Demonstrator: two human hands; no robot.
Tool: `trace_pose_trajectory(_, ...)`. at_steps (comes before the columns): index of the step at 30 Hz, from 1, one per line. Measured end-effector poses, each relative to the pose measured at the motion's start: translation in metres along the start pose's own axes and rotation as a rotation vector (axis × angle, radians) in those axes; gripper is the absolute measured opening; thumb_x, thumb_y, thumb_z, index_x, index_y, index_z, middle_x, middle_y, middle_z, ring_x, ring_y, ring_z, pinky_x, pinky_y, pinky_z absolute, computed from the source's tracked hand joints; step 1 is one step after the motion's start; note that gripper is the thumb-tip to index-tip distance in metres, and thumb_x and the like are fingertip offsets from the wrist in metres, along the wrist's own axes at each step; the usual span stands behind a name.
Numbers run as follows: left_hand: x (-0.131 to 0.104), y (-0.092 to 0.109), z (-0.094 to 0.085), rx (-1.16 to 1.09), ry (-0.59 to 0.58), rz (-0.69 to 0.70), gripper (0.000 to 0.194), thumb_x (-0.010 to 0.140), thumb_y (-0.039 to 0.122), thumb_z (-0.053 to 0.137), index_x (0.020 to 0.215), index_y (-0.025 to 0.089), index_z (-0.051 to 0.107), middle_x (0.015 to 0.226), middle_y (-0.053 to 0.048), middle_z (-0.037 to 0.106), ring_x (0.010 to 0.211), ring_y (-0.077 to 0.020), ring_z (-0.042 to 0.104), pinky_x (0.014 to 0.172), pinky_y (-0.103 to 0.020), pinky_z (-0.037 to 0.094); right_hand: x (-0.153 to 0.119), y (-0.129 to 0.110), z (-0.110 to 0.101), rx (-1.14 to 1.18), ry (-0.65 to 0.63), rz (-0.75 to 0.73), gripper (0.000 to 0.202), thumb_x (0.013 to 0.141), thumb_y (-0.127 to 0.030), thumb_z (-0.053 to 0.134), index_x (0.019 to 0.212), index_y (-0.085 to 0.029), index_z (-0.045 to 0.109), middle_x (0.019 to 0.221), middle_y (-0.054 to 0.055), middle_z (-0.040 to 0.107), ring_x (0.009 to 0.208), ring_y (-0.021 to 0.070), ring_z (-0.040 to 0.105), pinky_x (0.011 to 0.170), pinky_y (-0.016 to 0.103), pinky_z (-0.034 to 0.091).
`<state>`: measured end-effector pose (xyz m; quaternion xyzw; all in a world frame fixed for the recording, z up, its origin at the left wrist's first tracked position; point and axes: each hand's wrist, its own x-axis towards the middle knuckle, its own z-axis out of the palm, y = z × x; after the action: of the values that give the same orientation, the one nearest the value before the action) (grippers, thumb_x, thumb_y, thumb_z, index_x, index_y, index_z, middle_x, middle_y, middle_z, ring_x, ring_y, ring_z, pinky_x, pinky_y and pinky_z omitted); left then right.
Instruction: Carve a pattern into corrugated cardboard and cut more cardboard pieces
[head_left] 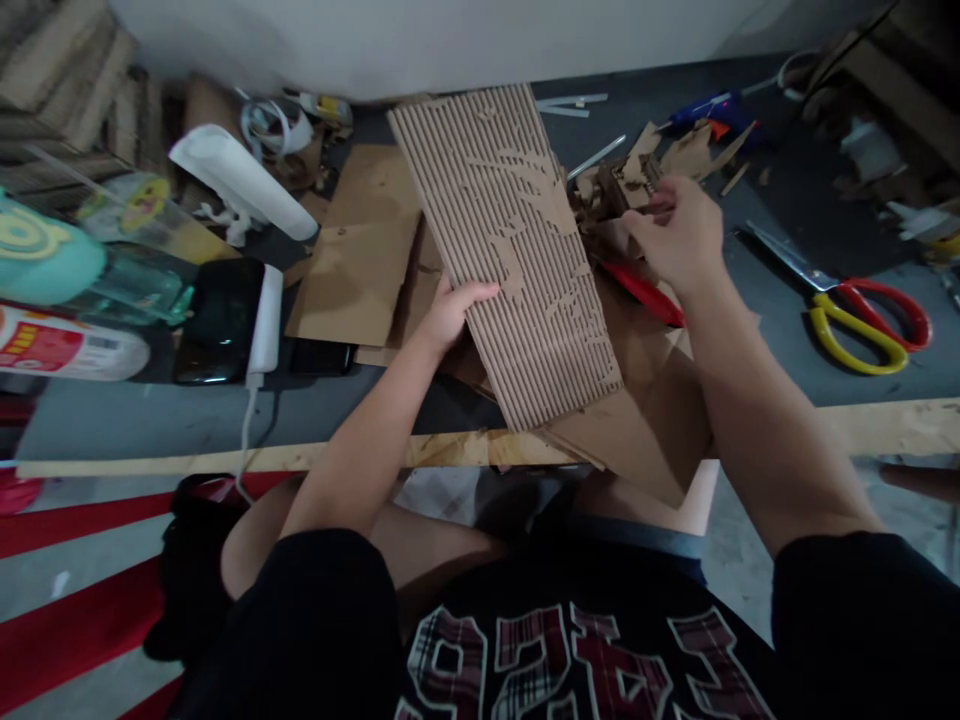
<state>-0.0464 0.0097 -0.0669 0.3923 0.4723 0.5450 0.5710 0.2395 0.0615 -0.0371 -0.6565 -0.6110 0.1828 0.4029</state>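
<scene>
My left hand [456, 312] grips the left edge of a corrugated cardboard sheet [525, 270], thumb on its ridged face. Patches of smooth paper remain on the ridges. The sheet is tilted above other cardboard pieces. To its right, my right hand [679, 230] is closed, with fingers pinched at a heap of small cardboard scraps [637, 170]; what it holds, if anything, is too small to make out. Below that hand lies a red object [645, 292], partly hidden. Flat brown cardboard [356, 250] rests left of the sheet.
Scissors [855, 310] with red and yellow handles lie at the right. A blue glue gun [701, 110] is at the back. On the left are a white roll [244, 180], a black case [219, 320], a bottle [75, 342] and a white cable [247, 430].
</scene>
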Motion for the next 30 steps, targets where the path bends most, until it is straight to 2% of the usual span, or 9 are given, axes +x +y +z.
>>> trace_pose_trajectory(3,-0.001,0.003,-0.001,-0.037,0.037,-0.004,0.027,0.045,0.026,0.072,0.07,0.022,0.062,0.086,-0.001,0.073,0.087,-0.024,0.07,0.087,-0.041,0.061,-0.016,-0.019,-0.004,-0.263,0.085,-0.164,0.045,0.083,-0.028,0.065,0.128,-0.029,0.055,0.142,0.012,0.058,0.134,0.0297,0.051,0.115,0.051,0.04)
trace_pose_trajectory(10,0.002,0.011,-0.004,-0.113,0.038,-0.104,0.02,0.063,0.024,0.054,0.078,0.019,0.065,0.086,-0.006,0.073,0.111,-0.0286,0.071,0.101,-0.046,0.06,-0.023,-0.03,-0.011,-0.387,0.06,-0.173,0.035,0.097,-0.046,0.053,0.131,-0.038,0.054,0.144,0.008,0.057,0.133,0.0334,0.047,0.11,0.057,0.037)
trace_pose_trajectory(14,0.004,0.024,-0.006,-0.068,0.071,0.008,0.033,0.084,0.029,0.038,0.092,0.017,0.067,0.094,-0.008,0.073,0.134,-0.0292,0.061,0.111,-0.05,0.054,-0.022,-0.031,-0.011,-0.362,0.055,-0.246,0.028,0.102,-0.04,0.043,0.116,-0.029,0.064,0.125,0.013,0.068,0.114,0.0287,0.059,0.098,0.047,0.047)
trace_pose_trajectory(16,0.006,0.027,-0.01,-0.004,0.077,0.075,0.041,0.094,0.037,0.032,0.1,0.018,0.068,0.102,-0.007,0.072,0.14,-0.0298,0.056,0.113,-0.05,0.052,-0.023,-0.031,-0.008,-0.405,-0.021,-0.237,0.031,0.099,-0.048,0.048,0.098,-0.025,0.069,0.103,0.014,0.073,0.101,0.0308,0.064,0.089,0.047,0.05)
trace_pose_trajectory(19,0.013,0.025,-0.017,0.035,0.014,0.064,0.038,0.093,0.05,0.047,0.102,0.018,0.066,0.111,-0.009,0.072,0.142,-0.0329,0.053,0.115,-0.051,0.051,-0.023,-0.022,-0.007,-0.522,-0.15,-0.214,0.049,0.084,-0.07,0.064,0.078,-0.021,0.069,0.079,0.015,0.069,0.09,0.036,0.066,0.078,0.049,0.051)
trace_pose_trajectory(22,0.024,0.015,-0.023,0.032,-0.032,0.07,0.036,0.078,0.046,0.072,0.099,0.019,0.064,0.113,-0.011,0.073,0.14,-0.0362,0.055,0.115,-0.051,0.051,-0.02,-0.006,-0.011,-0.619,-0.308,-0.244,0.053,0.07,-0.073,0.077,0.077,-0.021,0.07,0.079,0.015,0.067,0.088,0.0375,0.066,0.075,0.05,0.052)
trace_pose_trajectory(25,0.033,0.008,-0.026,-0.002,-0.023,0.082,0.031,0.08,0.043,0.069,0.1,0.02,0.065,0.112,-0.01,0.075,0.139,-0.0353,0.056,0.115,-0.051,0.052,-0.019,0.003,-0.013,-0.657,-0.388,-0.291,0.047,0.072,-0.065,0.079,0.082,-0.02,0.07,0.079,0.013,0.066,0.083,0.0353,0.067,0.073,0.05,0.053)
trace_pose_trajectory(28,0.037,0.005,-0.027,-0.088,-0.023,0.03,0.03,0.088,0.047,0.059,0.103,0.021,0.066,0.115,-0.006,0.075,0.14,-0.0312,0.055,0.115,-0.047,0.052,-0.025,-0.004,-0.007,-0.608,-0.332,-0.3,0.041,0.08,-0.058,0.074,0.088,-0.018,0.069,0.085,0.014,0.066,0.085,0.0365,0.068,0.076,0.052,0.053)
trace_pose_trajectory(30,0.037,0.005,-0.027,-0.114,-0.004,0.011,0.034,0.086,0.049,0.067,0.105,0.021,0.066,0.115,-0.006,0.075,0.137,-0.0304,0.058,0.113,-0.046,0.053,-0.032,-0.015,-0.001,-0.554,-0.268,-0.259,0.039,0.088,-0.056,0.065,0.096,-0.018,0.069,0.098,0.017,0.067,0.092,0.0382,0.067,0.08,0.055,0.053)
